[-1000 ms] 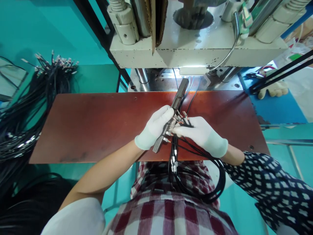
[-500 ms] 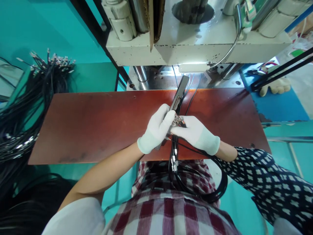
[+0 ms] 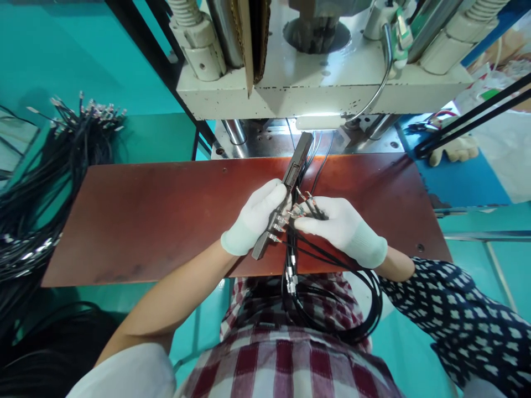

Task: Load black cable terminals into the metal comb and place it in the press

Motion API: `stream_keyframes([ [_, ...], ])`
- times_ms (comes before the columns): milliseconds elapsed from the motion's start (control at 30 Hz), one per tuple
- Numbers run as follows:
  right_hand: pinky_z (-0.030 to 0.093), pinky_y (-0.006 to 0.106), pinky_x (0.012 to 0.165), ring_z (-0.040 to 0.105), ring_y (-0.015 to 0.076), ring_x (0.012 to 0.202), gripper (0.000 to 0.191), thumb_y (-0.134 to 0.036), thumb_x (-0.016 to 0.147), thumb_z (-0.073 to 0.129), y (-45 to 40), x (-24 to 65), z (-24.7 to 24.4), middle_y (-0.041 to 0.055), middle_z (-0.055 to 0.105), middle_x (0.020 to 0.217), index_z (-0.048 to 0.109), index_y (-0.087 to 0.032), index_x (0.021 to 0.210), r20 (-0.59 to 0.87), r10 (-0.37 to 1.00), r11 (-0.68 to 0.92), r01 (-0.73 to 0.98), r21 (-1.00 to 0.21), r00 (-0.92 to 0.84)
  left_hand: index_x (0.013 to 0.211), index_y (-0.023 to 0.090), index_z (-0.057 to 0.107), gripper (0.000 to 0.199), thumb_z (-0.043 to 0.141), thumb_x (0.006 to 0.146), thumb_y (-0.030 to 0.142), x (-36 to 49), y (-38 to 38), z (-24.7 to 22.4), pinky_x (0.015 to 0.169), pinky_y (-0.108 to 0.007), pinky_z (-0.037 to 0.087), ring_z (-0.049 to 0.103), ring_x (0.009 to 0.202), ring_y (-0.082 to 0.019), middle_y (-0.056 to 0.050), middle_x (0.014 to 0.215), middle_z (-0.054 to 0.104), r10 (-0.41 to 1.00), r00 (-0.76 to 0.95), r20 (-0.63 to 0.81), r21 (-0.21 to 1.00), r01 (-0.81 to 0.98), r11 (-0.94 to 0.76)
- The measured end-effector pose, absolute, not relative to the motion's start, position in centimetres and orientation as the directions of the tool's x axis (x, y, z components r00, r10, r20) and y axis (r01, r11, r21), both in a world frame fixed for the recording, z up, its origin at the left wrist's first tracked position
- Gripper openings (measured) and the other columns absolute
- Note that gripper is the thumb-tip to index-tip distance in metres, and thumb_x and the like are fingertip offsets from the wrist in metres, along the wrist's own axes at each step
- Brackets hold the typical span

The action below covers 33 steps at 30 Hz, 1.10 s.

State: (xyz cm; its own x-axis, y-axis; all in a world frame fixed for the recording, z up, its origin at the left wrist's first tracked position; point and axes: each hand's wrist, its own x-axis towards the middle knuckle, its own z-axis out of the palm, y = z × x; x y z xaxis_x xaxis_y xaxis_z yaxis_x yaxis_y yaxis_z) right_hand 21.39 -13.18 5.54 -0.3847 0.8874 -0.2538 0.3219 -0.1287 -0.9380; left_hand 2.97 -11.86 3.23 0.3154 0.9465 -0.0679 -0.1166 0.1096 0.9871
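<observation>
My left hand (image 3: 259, 215), in a white glove, is closed around a long dark metal bar (image 3: 299, 157) with slots, held slantwise above the brown board. Several small metal connectors (image 3: 279, 224) sit along the bar's lower half, their black cables leading off to the right. My right hand (image 3: 332, 221), also gloved, is closed on a bunch of black cables (image 3: 314, 205) whose metal ends stick out beside the bar. More black cable (image 3: 365, 326) loops down over my lap, gathered with shiny metal parts (image 3: 291, 279). Some fingertips of both hands are hidden.
The brown board (image 3: 145, 221) spans the front of a white press (image 3: 323, 99) with a lit lamp (image 3: 319, 122). A large bundle of black cables (image 3: 83, 132) hangs at the left. A work glove (image 3: 456, 150) lies on a blue surface at the right.
My right hand has drawn slightly away from the bar, so the cable ends and the connectors on the bar show more plainly. My left hand and the bar have shifted a little left.
</observation>
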Motion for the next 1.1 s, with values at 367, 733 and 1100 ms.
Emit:
stream_keyframes([
  [367, 0.041, 0.025, 0.063, 0.052, 0.0119, 0.066, 0.024, -0.036, 0.079, 0.07, -13.0, 21.0, 6.3, 0.0002, 0.063, 0.072, 0.066, -0.013, 0.075, -0.335, 0.875, -0.231, 0.305, -0.924, -0.351, 0.078, 0.016, 0.053, 0.038, 0.045, 0.097, 0.048, 3.0, -12.0, 3.4, 0.057, -0.025, 0.039, 0.043, 0.056, -0.009, 0.001, 0.067, 0.051, 0.932, 0.358, -0.052, 0.99, -0.105, 0.096],
  [733, 0.046, 0.025, 0.066, 0.061, 0.0157, 0.073, 0.018, -0.031, 0.082, 0.067, -12.7, 20.4, 5.0, 0.0013, 0.069, 0.075, 0.069, -0.014, 0.079, -0.137, 0.963, -0.038, 0.383, -0.923, -0.234, 0.08, 0.017, 0.051, 0.038, 0.045, 0.097, 0.05, 3.0, -12.1, 2.8, 0.058, -0.025, 0.038, 0.044, 0.057, -0.009, 0.002, 0.066, 0.05, 0.93, 0.357, -0.087, 0.986, -0.105, 0.132],
  [1100, 0.035, 0.021, 0.055, 0.044, 0.009, 0.06, 0.028, -0.03, 0.079, 0.067, -12.9, 19.0, 4.4, -0.0049, 0.051, 0.058, 0.051, -0.016, 0.062, -0.148, 0.971, -0.066, 0.39, -0.918, -0.185, 0.073, 0.019, 0.037, 0.035, 0.047, 0.098, 0.041, 3.6, -12.5, 2.8, 0.065, -0.025, 0.035, 0.036, 0.065, -0.01, 0.003, 0.07, 0.036, 0.973, 0.196, 0.12, 0.961, 0.222, -0.163],
])
